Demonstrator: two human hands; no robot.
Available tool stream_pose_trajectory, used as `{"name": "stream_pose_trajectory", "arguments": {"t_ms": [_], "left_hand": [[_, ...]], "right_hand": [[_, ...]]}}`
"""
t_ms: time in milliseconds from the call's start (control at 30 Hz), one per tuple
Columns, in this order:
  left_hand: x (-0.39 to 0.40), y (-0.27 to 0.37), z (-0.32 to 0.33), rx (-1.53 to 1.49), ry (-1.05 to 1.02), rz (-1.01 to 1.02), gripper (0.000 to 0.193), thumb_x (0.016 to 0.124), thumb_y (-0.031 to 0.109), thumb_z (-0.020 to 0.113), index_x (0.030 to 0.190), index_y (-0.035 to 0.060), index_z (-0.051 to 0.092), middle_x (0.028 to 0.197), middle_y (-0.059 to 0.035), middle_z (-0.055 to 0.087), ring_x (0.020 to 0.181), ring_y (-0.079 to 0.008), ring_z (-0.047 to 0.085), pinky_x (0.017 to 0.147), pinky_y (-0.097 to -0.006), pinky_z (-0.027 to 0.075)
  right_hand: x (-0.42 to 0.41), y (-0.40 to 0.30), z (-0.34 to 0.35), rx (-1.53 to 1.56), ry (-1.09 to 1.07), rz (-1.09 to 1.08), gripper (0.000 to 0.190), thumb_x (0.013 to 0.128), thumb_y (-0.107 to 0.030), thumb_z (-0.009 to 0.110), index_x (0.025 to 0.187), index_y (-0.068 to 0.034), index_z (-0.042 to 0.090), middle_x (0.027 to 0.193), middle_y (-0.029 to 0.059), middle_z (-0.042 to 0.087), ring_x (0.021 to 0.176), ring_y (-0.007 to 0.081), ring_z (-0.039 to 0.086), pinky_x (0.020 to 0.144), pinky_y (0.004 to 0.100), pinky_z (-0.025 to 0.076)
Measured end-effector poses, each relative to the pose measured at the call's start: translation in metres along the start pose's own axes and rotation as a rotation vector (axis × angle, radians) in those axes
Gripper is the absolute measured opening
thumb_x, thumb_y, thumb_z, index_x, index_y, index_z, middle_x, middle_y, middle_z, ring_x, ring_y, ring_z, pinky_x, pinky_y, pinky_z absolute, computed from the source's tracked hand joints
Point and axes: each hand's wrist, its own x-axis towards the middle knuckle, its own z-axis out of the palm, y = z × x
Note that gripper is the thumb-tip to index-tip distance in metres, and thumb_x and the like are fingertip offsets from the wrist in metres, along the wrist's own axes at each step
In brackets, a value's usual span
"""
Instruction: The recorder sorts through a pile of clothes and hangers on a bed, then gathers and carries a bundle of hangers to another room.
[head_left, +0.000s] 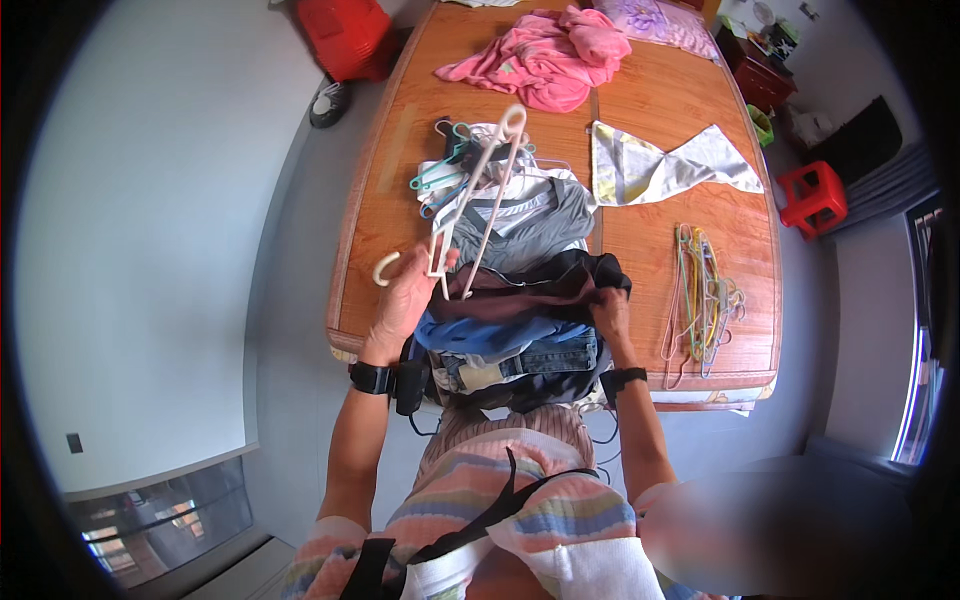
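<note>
My left hand (409, 296) grips a white plastic clothes hanger (484, 176), raised over the pile with its hook at the left and its long body slanting away from me. In my right hand (611, 311) is the right edge of a dark garment (525, 292), black with a brownish-purple inside. This garment lies across a heap of clothes. Beneath and nearer me are a blue garment (495, 334) and folded denim jeans (559, 356). Just beyond it lies a grey top (540, 232) with white cloth around it.
Several hangers (442, 176) lie behind the heap; more hangers (701, 300) are bunched at the right. A white cloth (667, 169) and a pink blanket (551, 56) rest on the bed (637, 247). A red stool (814, 199) stands right of it, a shoe (330, 105) on the left.
</note>
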Motion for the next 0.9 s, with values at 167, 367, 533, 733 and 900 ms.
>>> {"name": "stream_pose_trajectory", "arguments": {"t_ms": [167, 367, 533, 733, 900], "left_hand": [[0.0, 0.057, 0.057, 0.271, -0.219, -0.001, 0.034, 0.086, 0.03, 0.054, 0.104, 0.0019, 0.057, 0.1, -0.0107, 0.059, 0.093, -0.0179, 0.055, 0.086, -0.0319, 0.041], [0.015, 0.009, 0.088, 0.583, -0.551, -0.257, 0.028, 0.086, 0.017, 0.055, 0.105, -0.003, 0.056, 0.082, -0.0064, 0.063, 0.073, -0.0102, 0.057, 0.068, -0.0219, 0.046], [0.009, -0.016, 0.083, 0.884, -0.525, -0.139, 0.038, 0.081, 0.013, 0.059, 0.114, -0.0021, 0.05, 0.094, -0.0094, 0.061, 0.084, -0.015, 0.057, 0.078, -0.0261, 0.044], [0.014, -0.036, 0.033, 1.244, -0.067, 0.29, 0.058, 0.074, 0.015, 0.065, 0.123, 0.0001, 0.04, 0.119, -0.0192, 0.044, 0.111, -0.0302, 0.043, 0.094, -0.037, 0.035], [0.014, -0.079, -0.012, 1.481, -0.115, 0.238, 0.075, 0.073, 0.023, 0.066, 0.133, 0.0036, 0.026, 0.135, -0.0215, 0.029, 0.123, -0.0342, 0.03, 0.098, -0.0411, 0.03]], "right_hand": [[-0.032, -0.133, -0.12, 0.309, 0.701, -0.332, 0.065, 0.065, -0.013, 0.07, 0.122, -0.006, 0.038, 0.118, 0.0217, 0.036, 0.109, 0.0384, 0.04, 0.092, 0.0435, 0.033], [-0.071, -0.171, -0.167, -0.271, 0.378, -0.733, 0.043, 0.06, -0.018, 0.072, 0.099, -0.009, 0.057, 0.104, 0.0106, 0.05, 0.105, 0.0259, 0.046, 0.101, 0.0513, 0.017], [-0.105, -0.121, -0.135, -0.052, 0.189, -0.513, 0.007, 0.073, -0.011, 0.06, 0.076, -0.01, 0.054, 0.068, 0.0057, 0.053, 0.064, 0.0249, 0.057, 0.055, 0.035, 0.043], [-0.117, 0.012, -0.122, -0.084, 0.549, 0.002, 0.01, 0.079, -0.013, 0.058, 0.089, -0.011, 0.058, 0.061, 0.0176, 0.054, 0.055, 0.0355, 0.055, 0.047, 0.043, 0.04], [-0.099, 0.115, -0.127, -0.132, 0.686, 0.25, 0.02, 0.086, -0.026, 0.048, 0.086, -0.012, 0.062, 0.069, 0.019, 0.058, 0.059, 0.0373, 0.055, 0.051, 0.0442, 0.041]]}}
